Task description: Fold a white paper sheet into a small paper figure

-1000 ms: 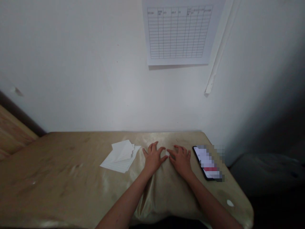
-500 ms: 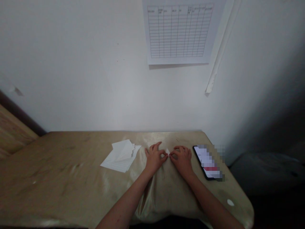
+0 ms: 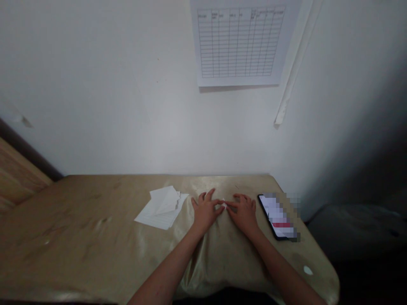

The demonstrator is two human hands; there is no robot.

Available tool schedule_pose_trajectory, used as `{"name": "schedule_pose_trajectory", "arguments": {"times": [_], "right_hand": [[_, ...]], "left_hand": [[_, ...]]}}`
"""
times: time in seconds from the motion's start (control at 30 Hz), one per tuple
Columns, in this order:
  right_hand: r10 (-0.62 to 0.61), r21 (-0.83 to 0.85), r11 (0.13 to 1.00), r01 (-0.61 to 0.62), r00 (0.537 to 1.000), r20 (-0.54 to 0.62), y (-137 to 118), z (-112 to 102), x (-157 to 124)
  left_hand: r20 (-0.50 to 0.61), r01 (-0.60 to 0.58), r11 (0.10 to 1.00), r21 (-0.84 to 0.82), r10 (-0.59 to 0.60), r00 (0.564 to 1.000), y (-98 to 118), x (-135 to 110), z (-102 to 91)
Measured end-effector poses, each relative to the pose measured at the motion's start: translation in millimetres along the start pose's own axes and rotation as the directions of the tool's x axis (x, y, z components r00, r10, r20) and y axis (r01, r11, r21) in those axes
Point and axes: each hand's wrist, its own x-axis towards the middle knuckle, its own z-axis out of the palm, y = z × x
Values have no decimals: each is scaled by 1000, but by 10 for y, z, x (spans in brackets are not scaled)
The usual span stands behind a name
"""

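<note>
Between my two hands is a small piece of white paper (image 3: 224, 205), mostly covered by fingertips. My left hand (image 3: 205, 211) has its thumb and index finger at the paper's left side, while its other fingers fan out upward. From the right, my right hand (image 3: 244, 213) holds the same piece with thumb and index finger, its remaining fingers loosely bent. The index fingertips meet over the paper, and how it is folded is too small to make out. Left of my left hand lies a loose pile of white paper sheets (image 3: 159, 212), the top one creased with a ragged edge.
A phone (image 3: 276, 216) with a lit screen lies right of my right hand. The table (image 3: 95, 245) has a tan, wrinkled cover and a white spot (image 3: 308, 270) near its right corner. Behind stands a white wall (image 3: 127, 106) with a printed chart (image 3: 238, 46).
My index fingertips have moved up and together over the small paper, with the thumbs lower and a little apart. Its pointed top is now mostly covered. The pile and phone are unmoved.
</note>
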Motion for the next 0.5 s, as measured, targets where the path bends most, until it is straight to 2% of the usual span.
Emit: {"name": "schedule_pose_trajectory", "arguments": {"times": [0.5], "right_hand": [[-3,-92,996,9,998,65,-66,-1,-15]], "left_hand": [[4,-3,997,72,3,1000,-56,35,92]]}}
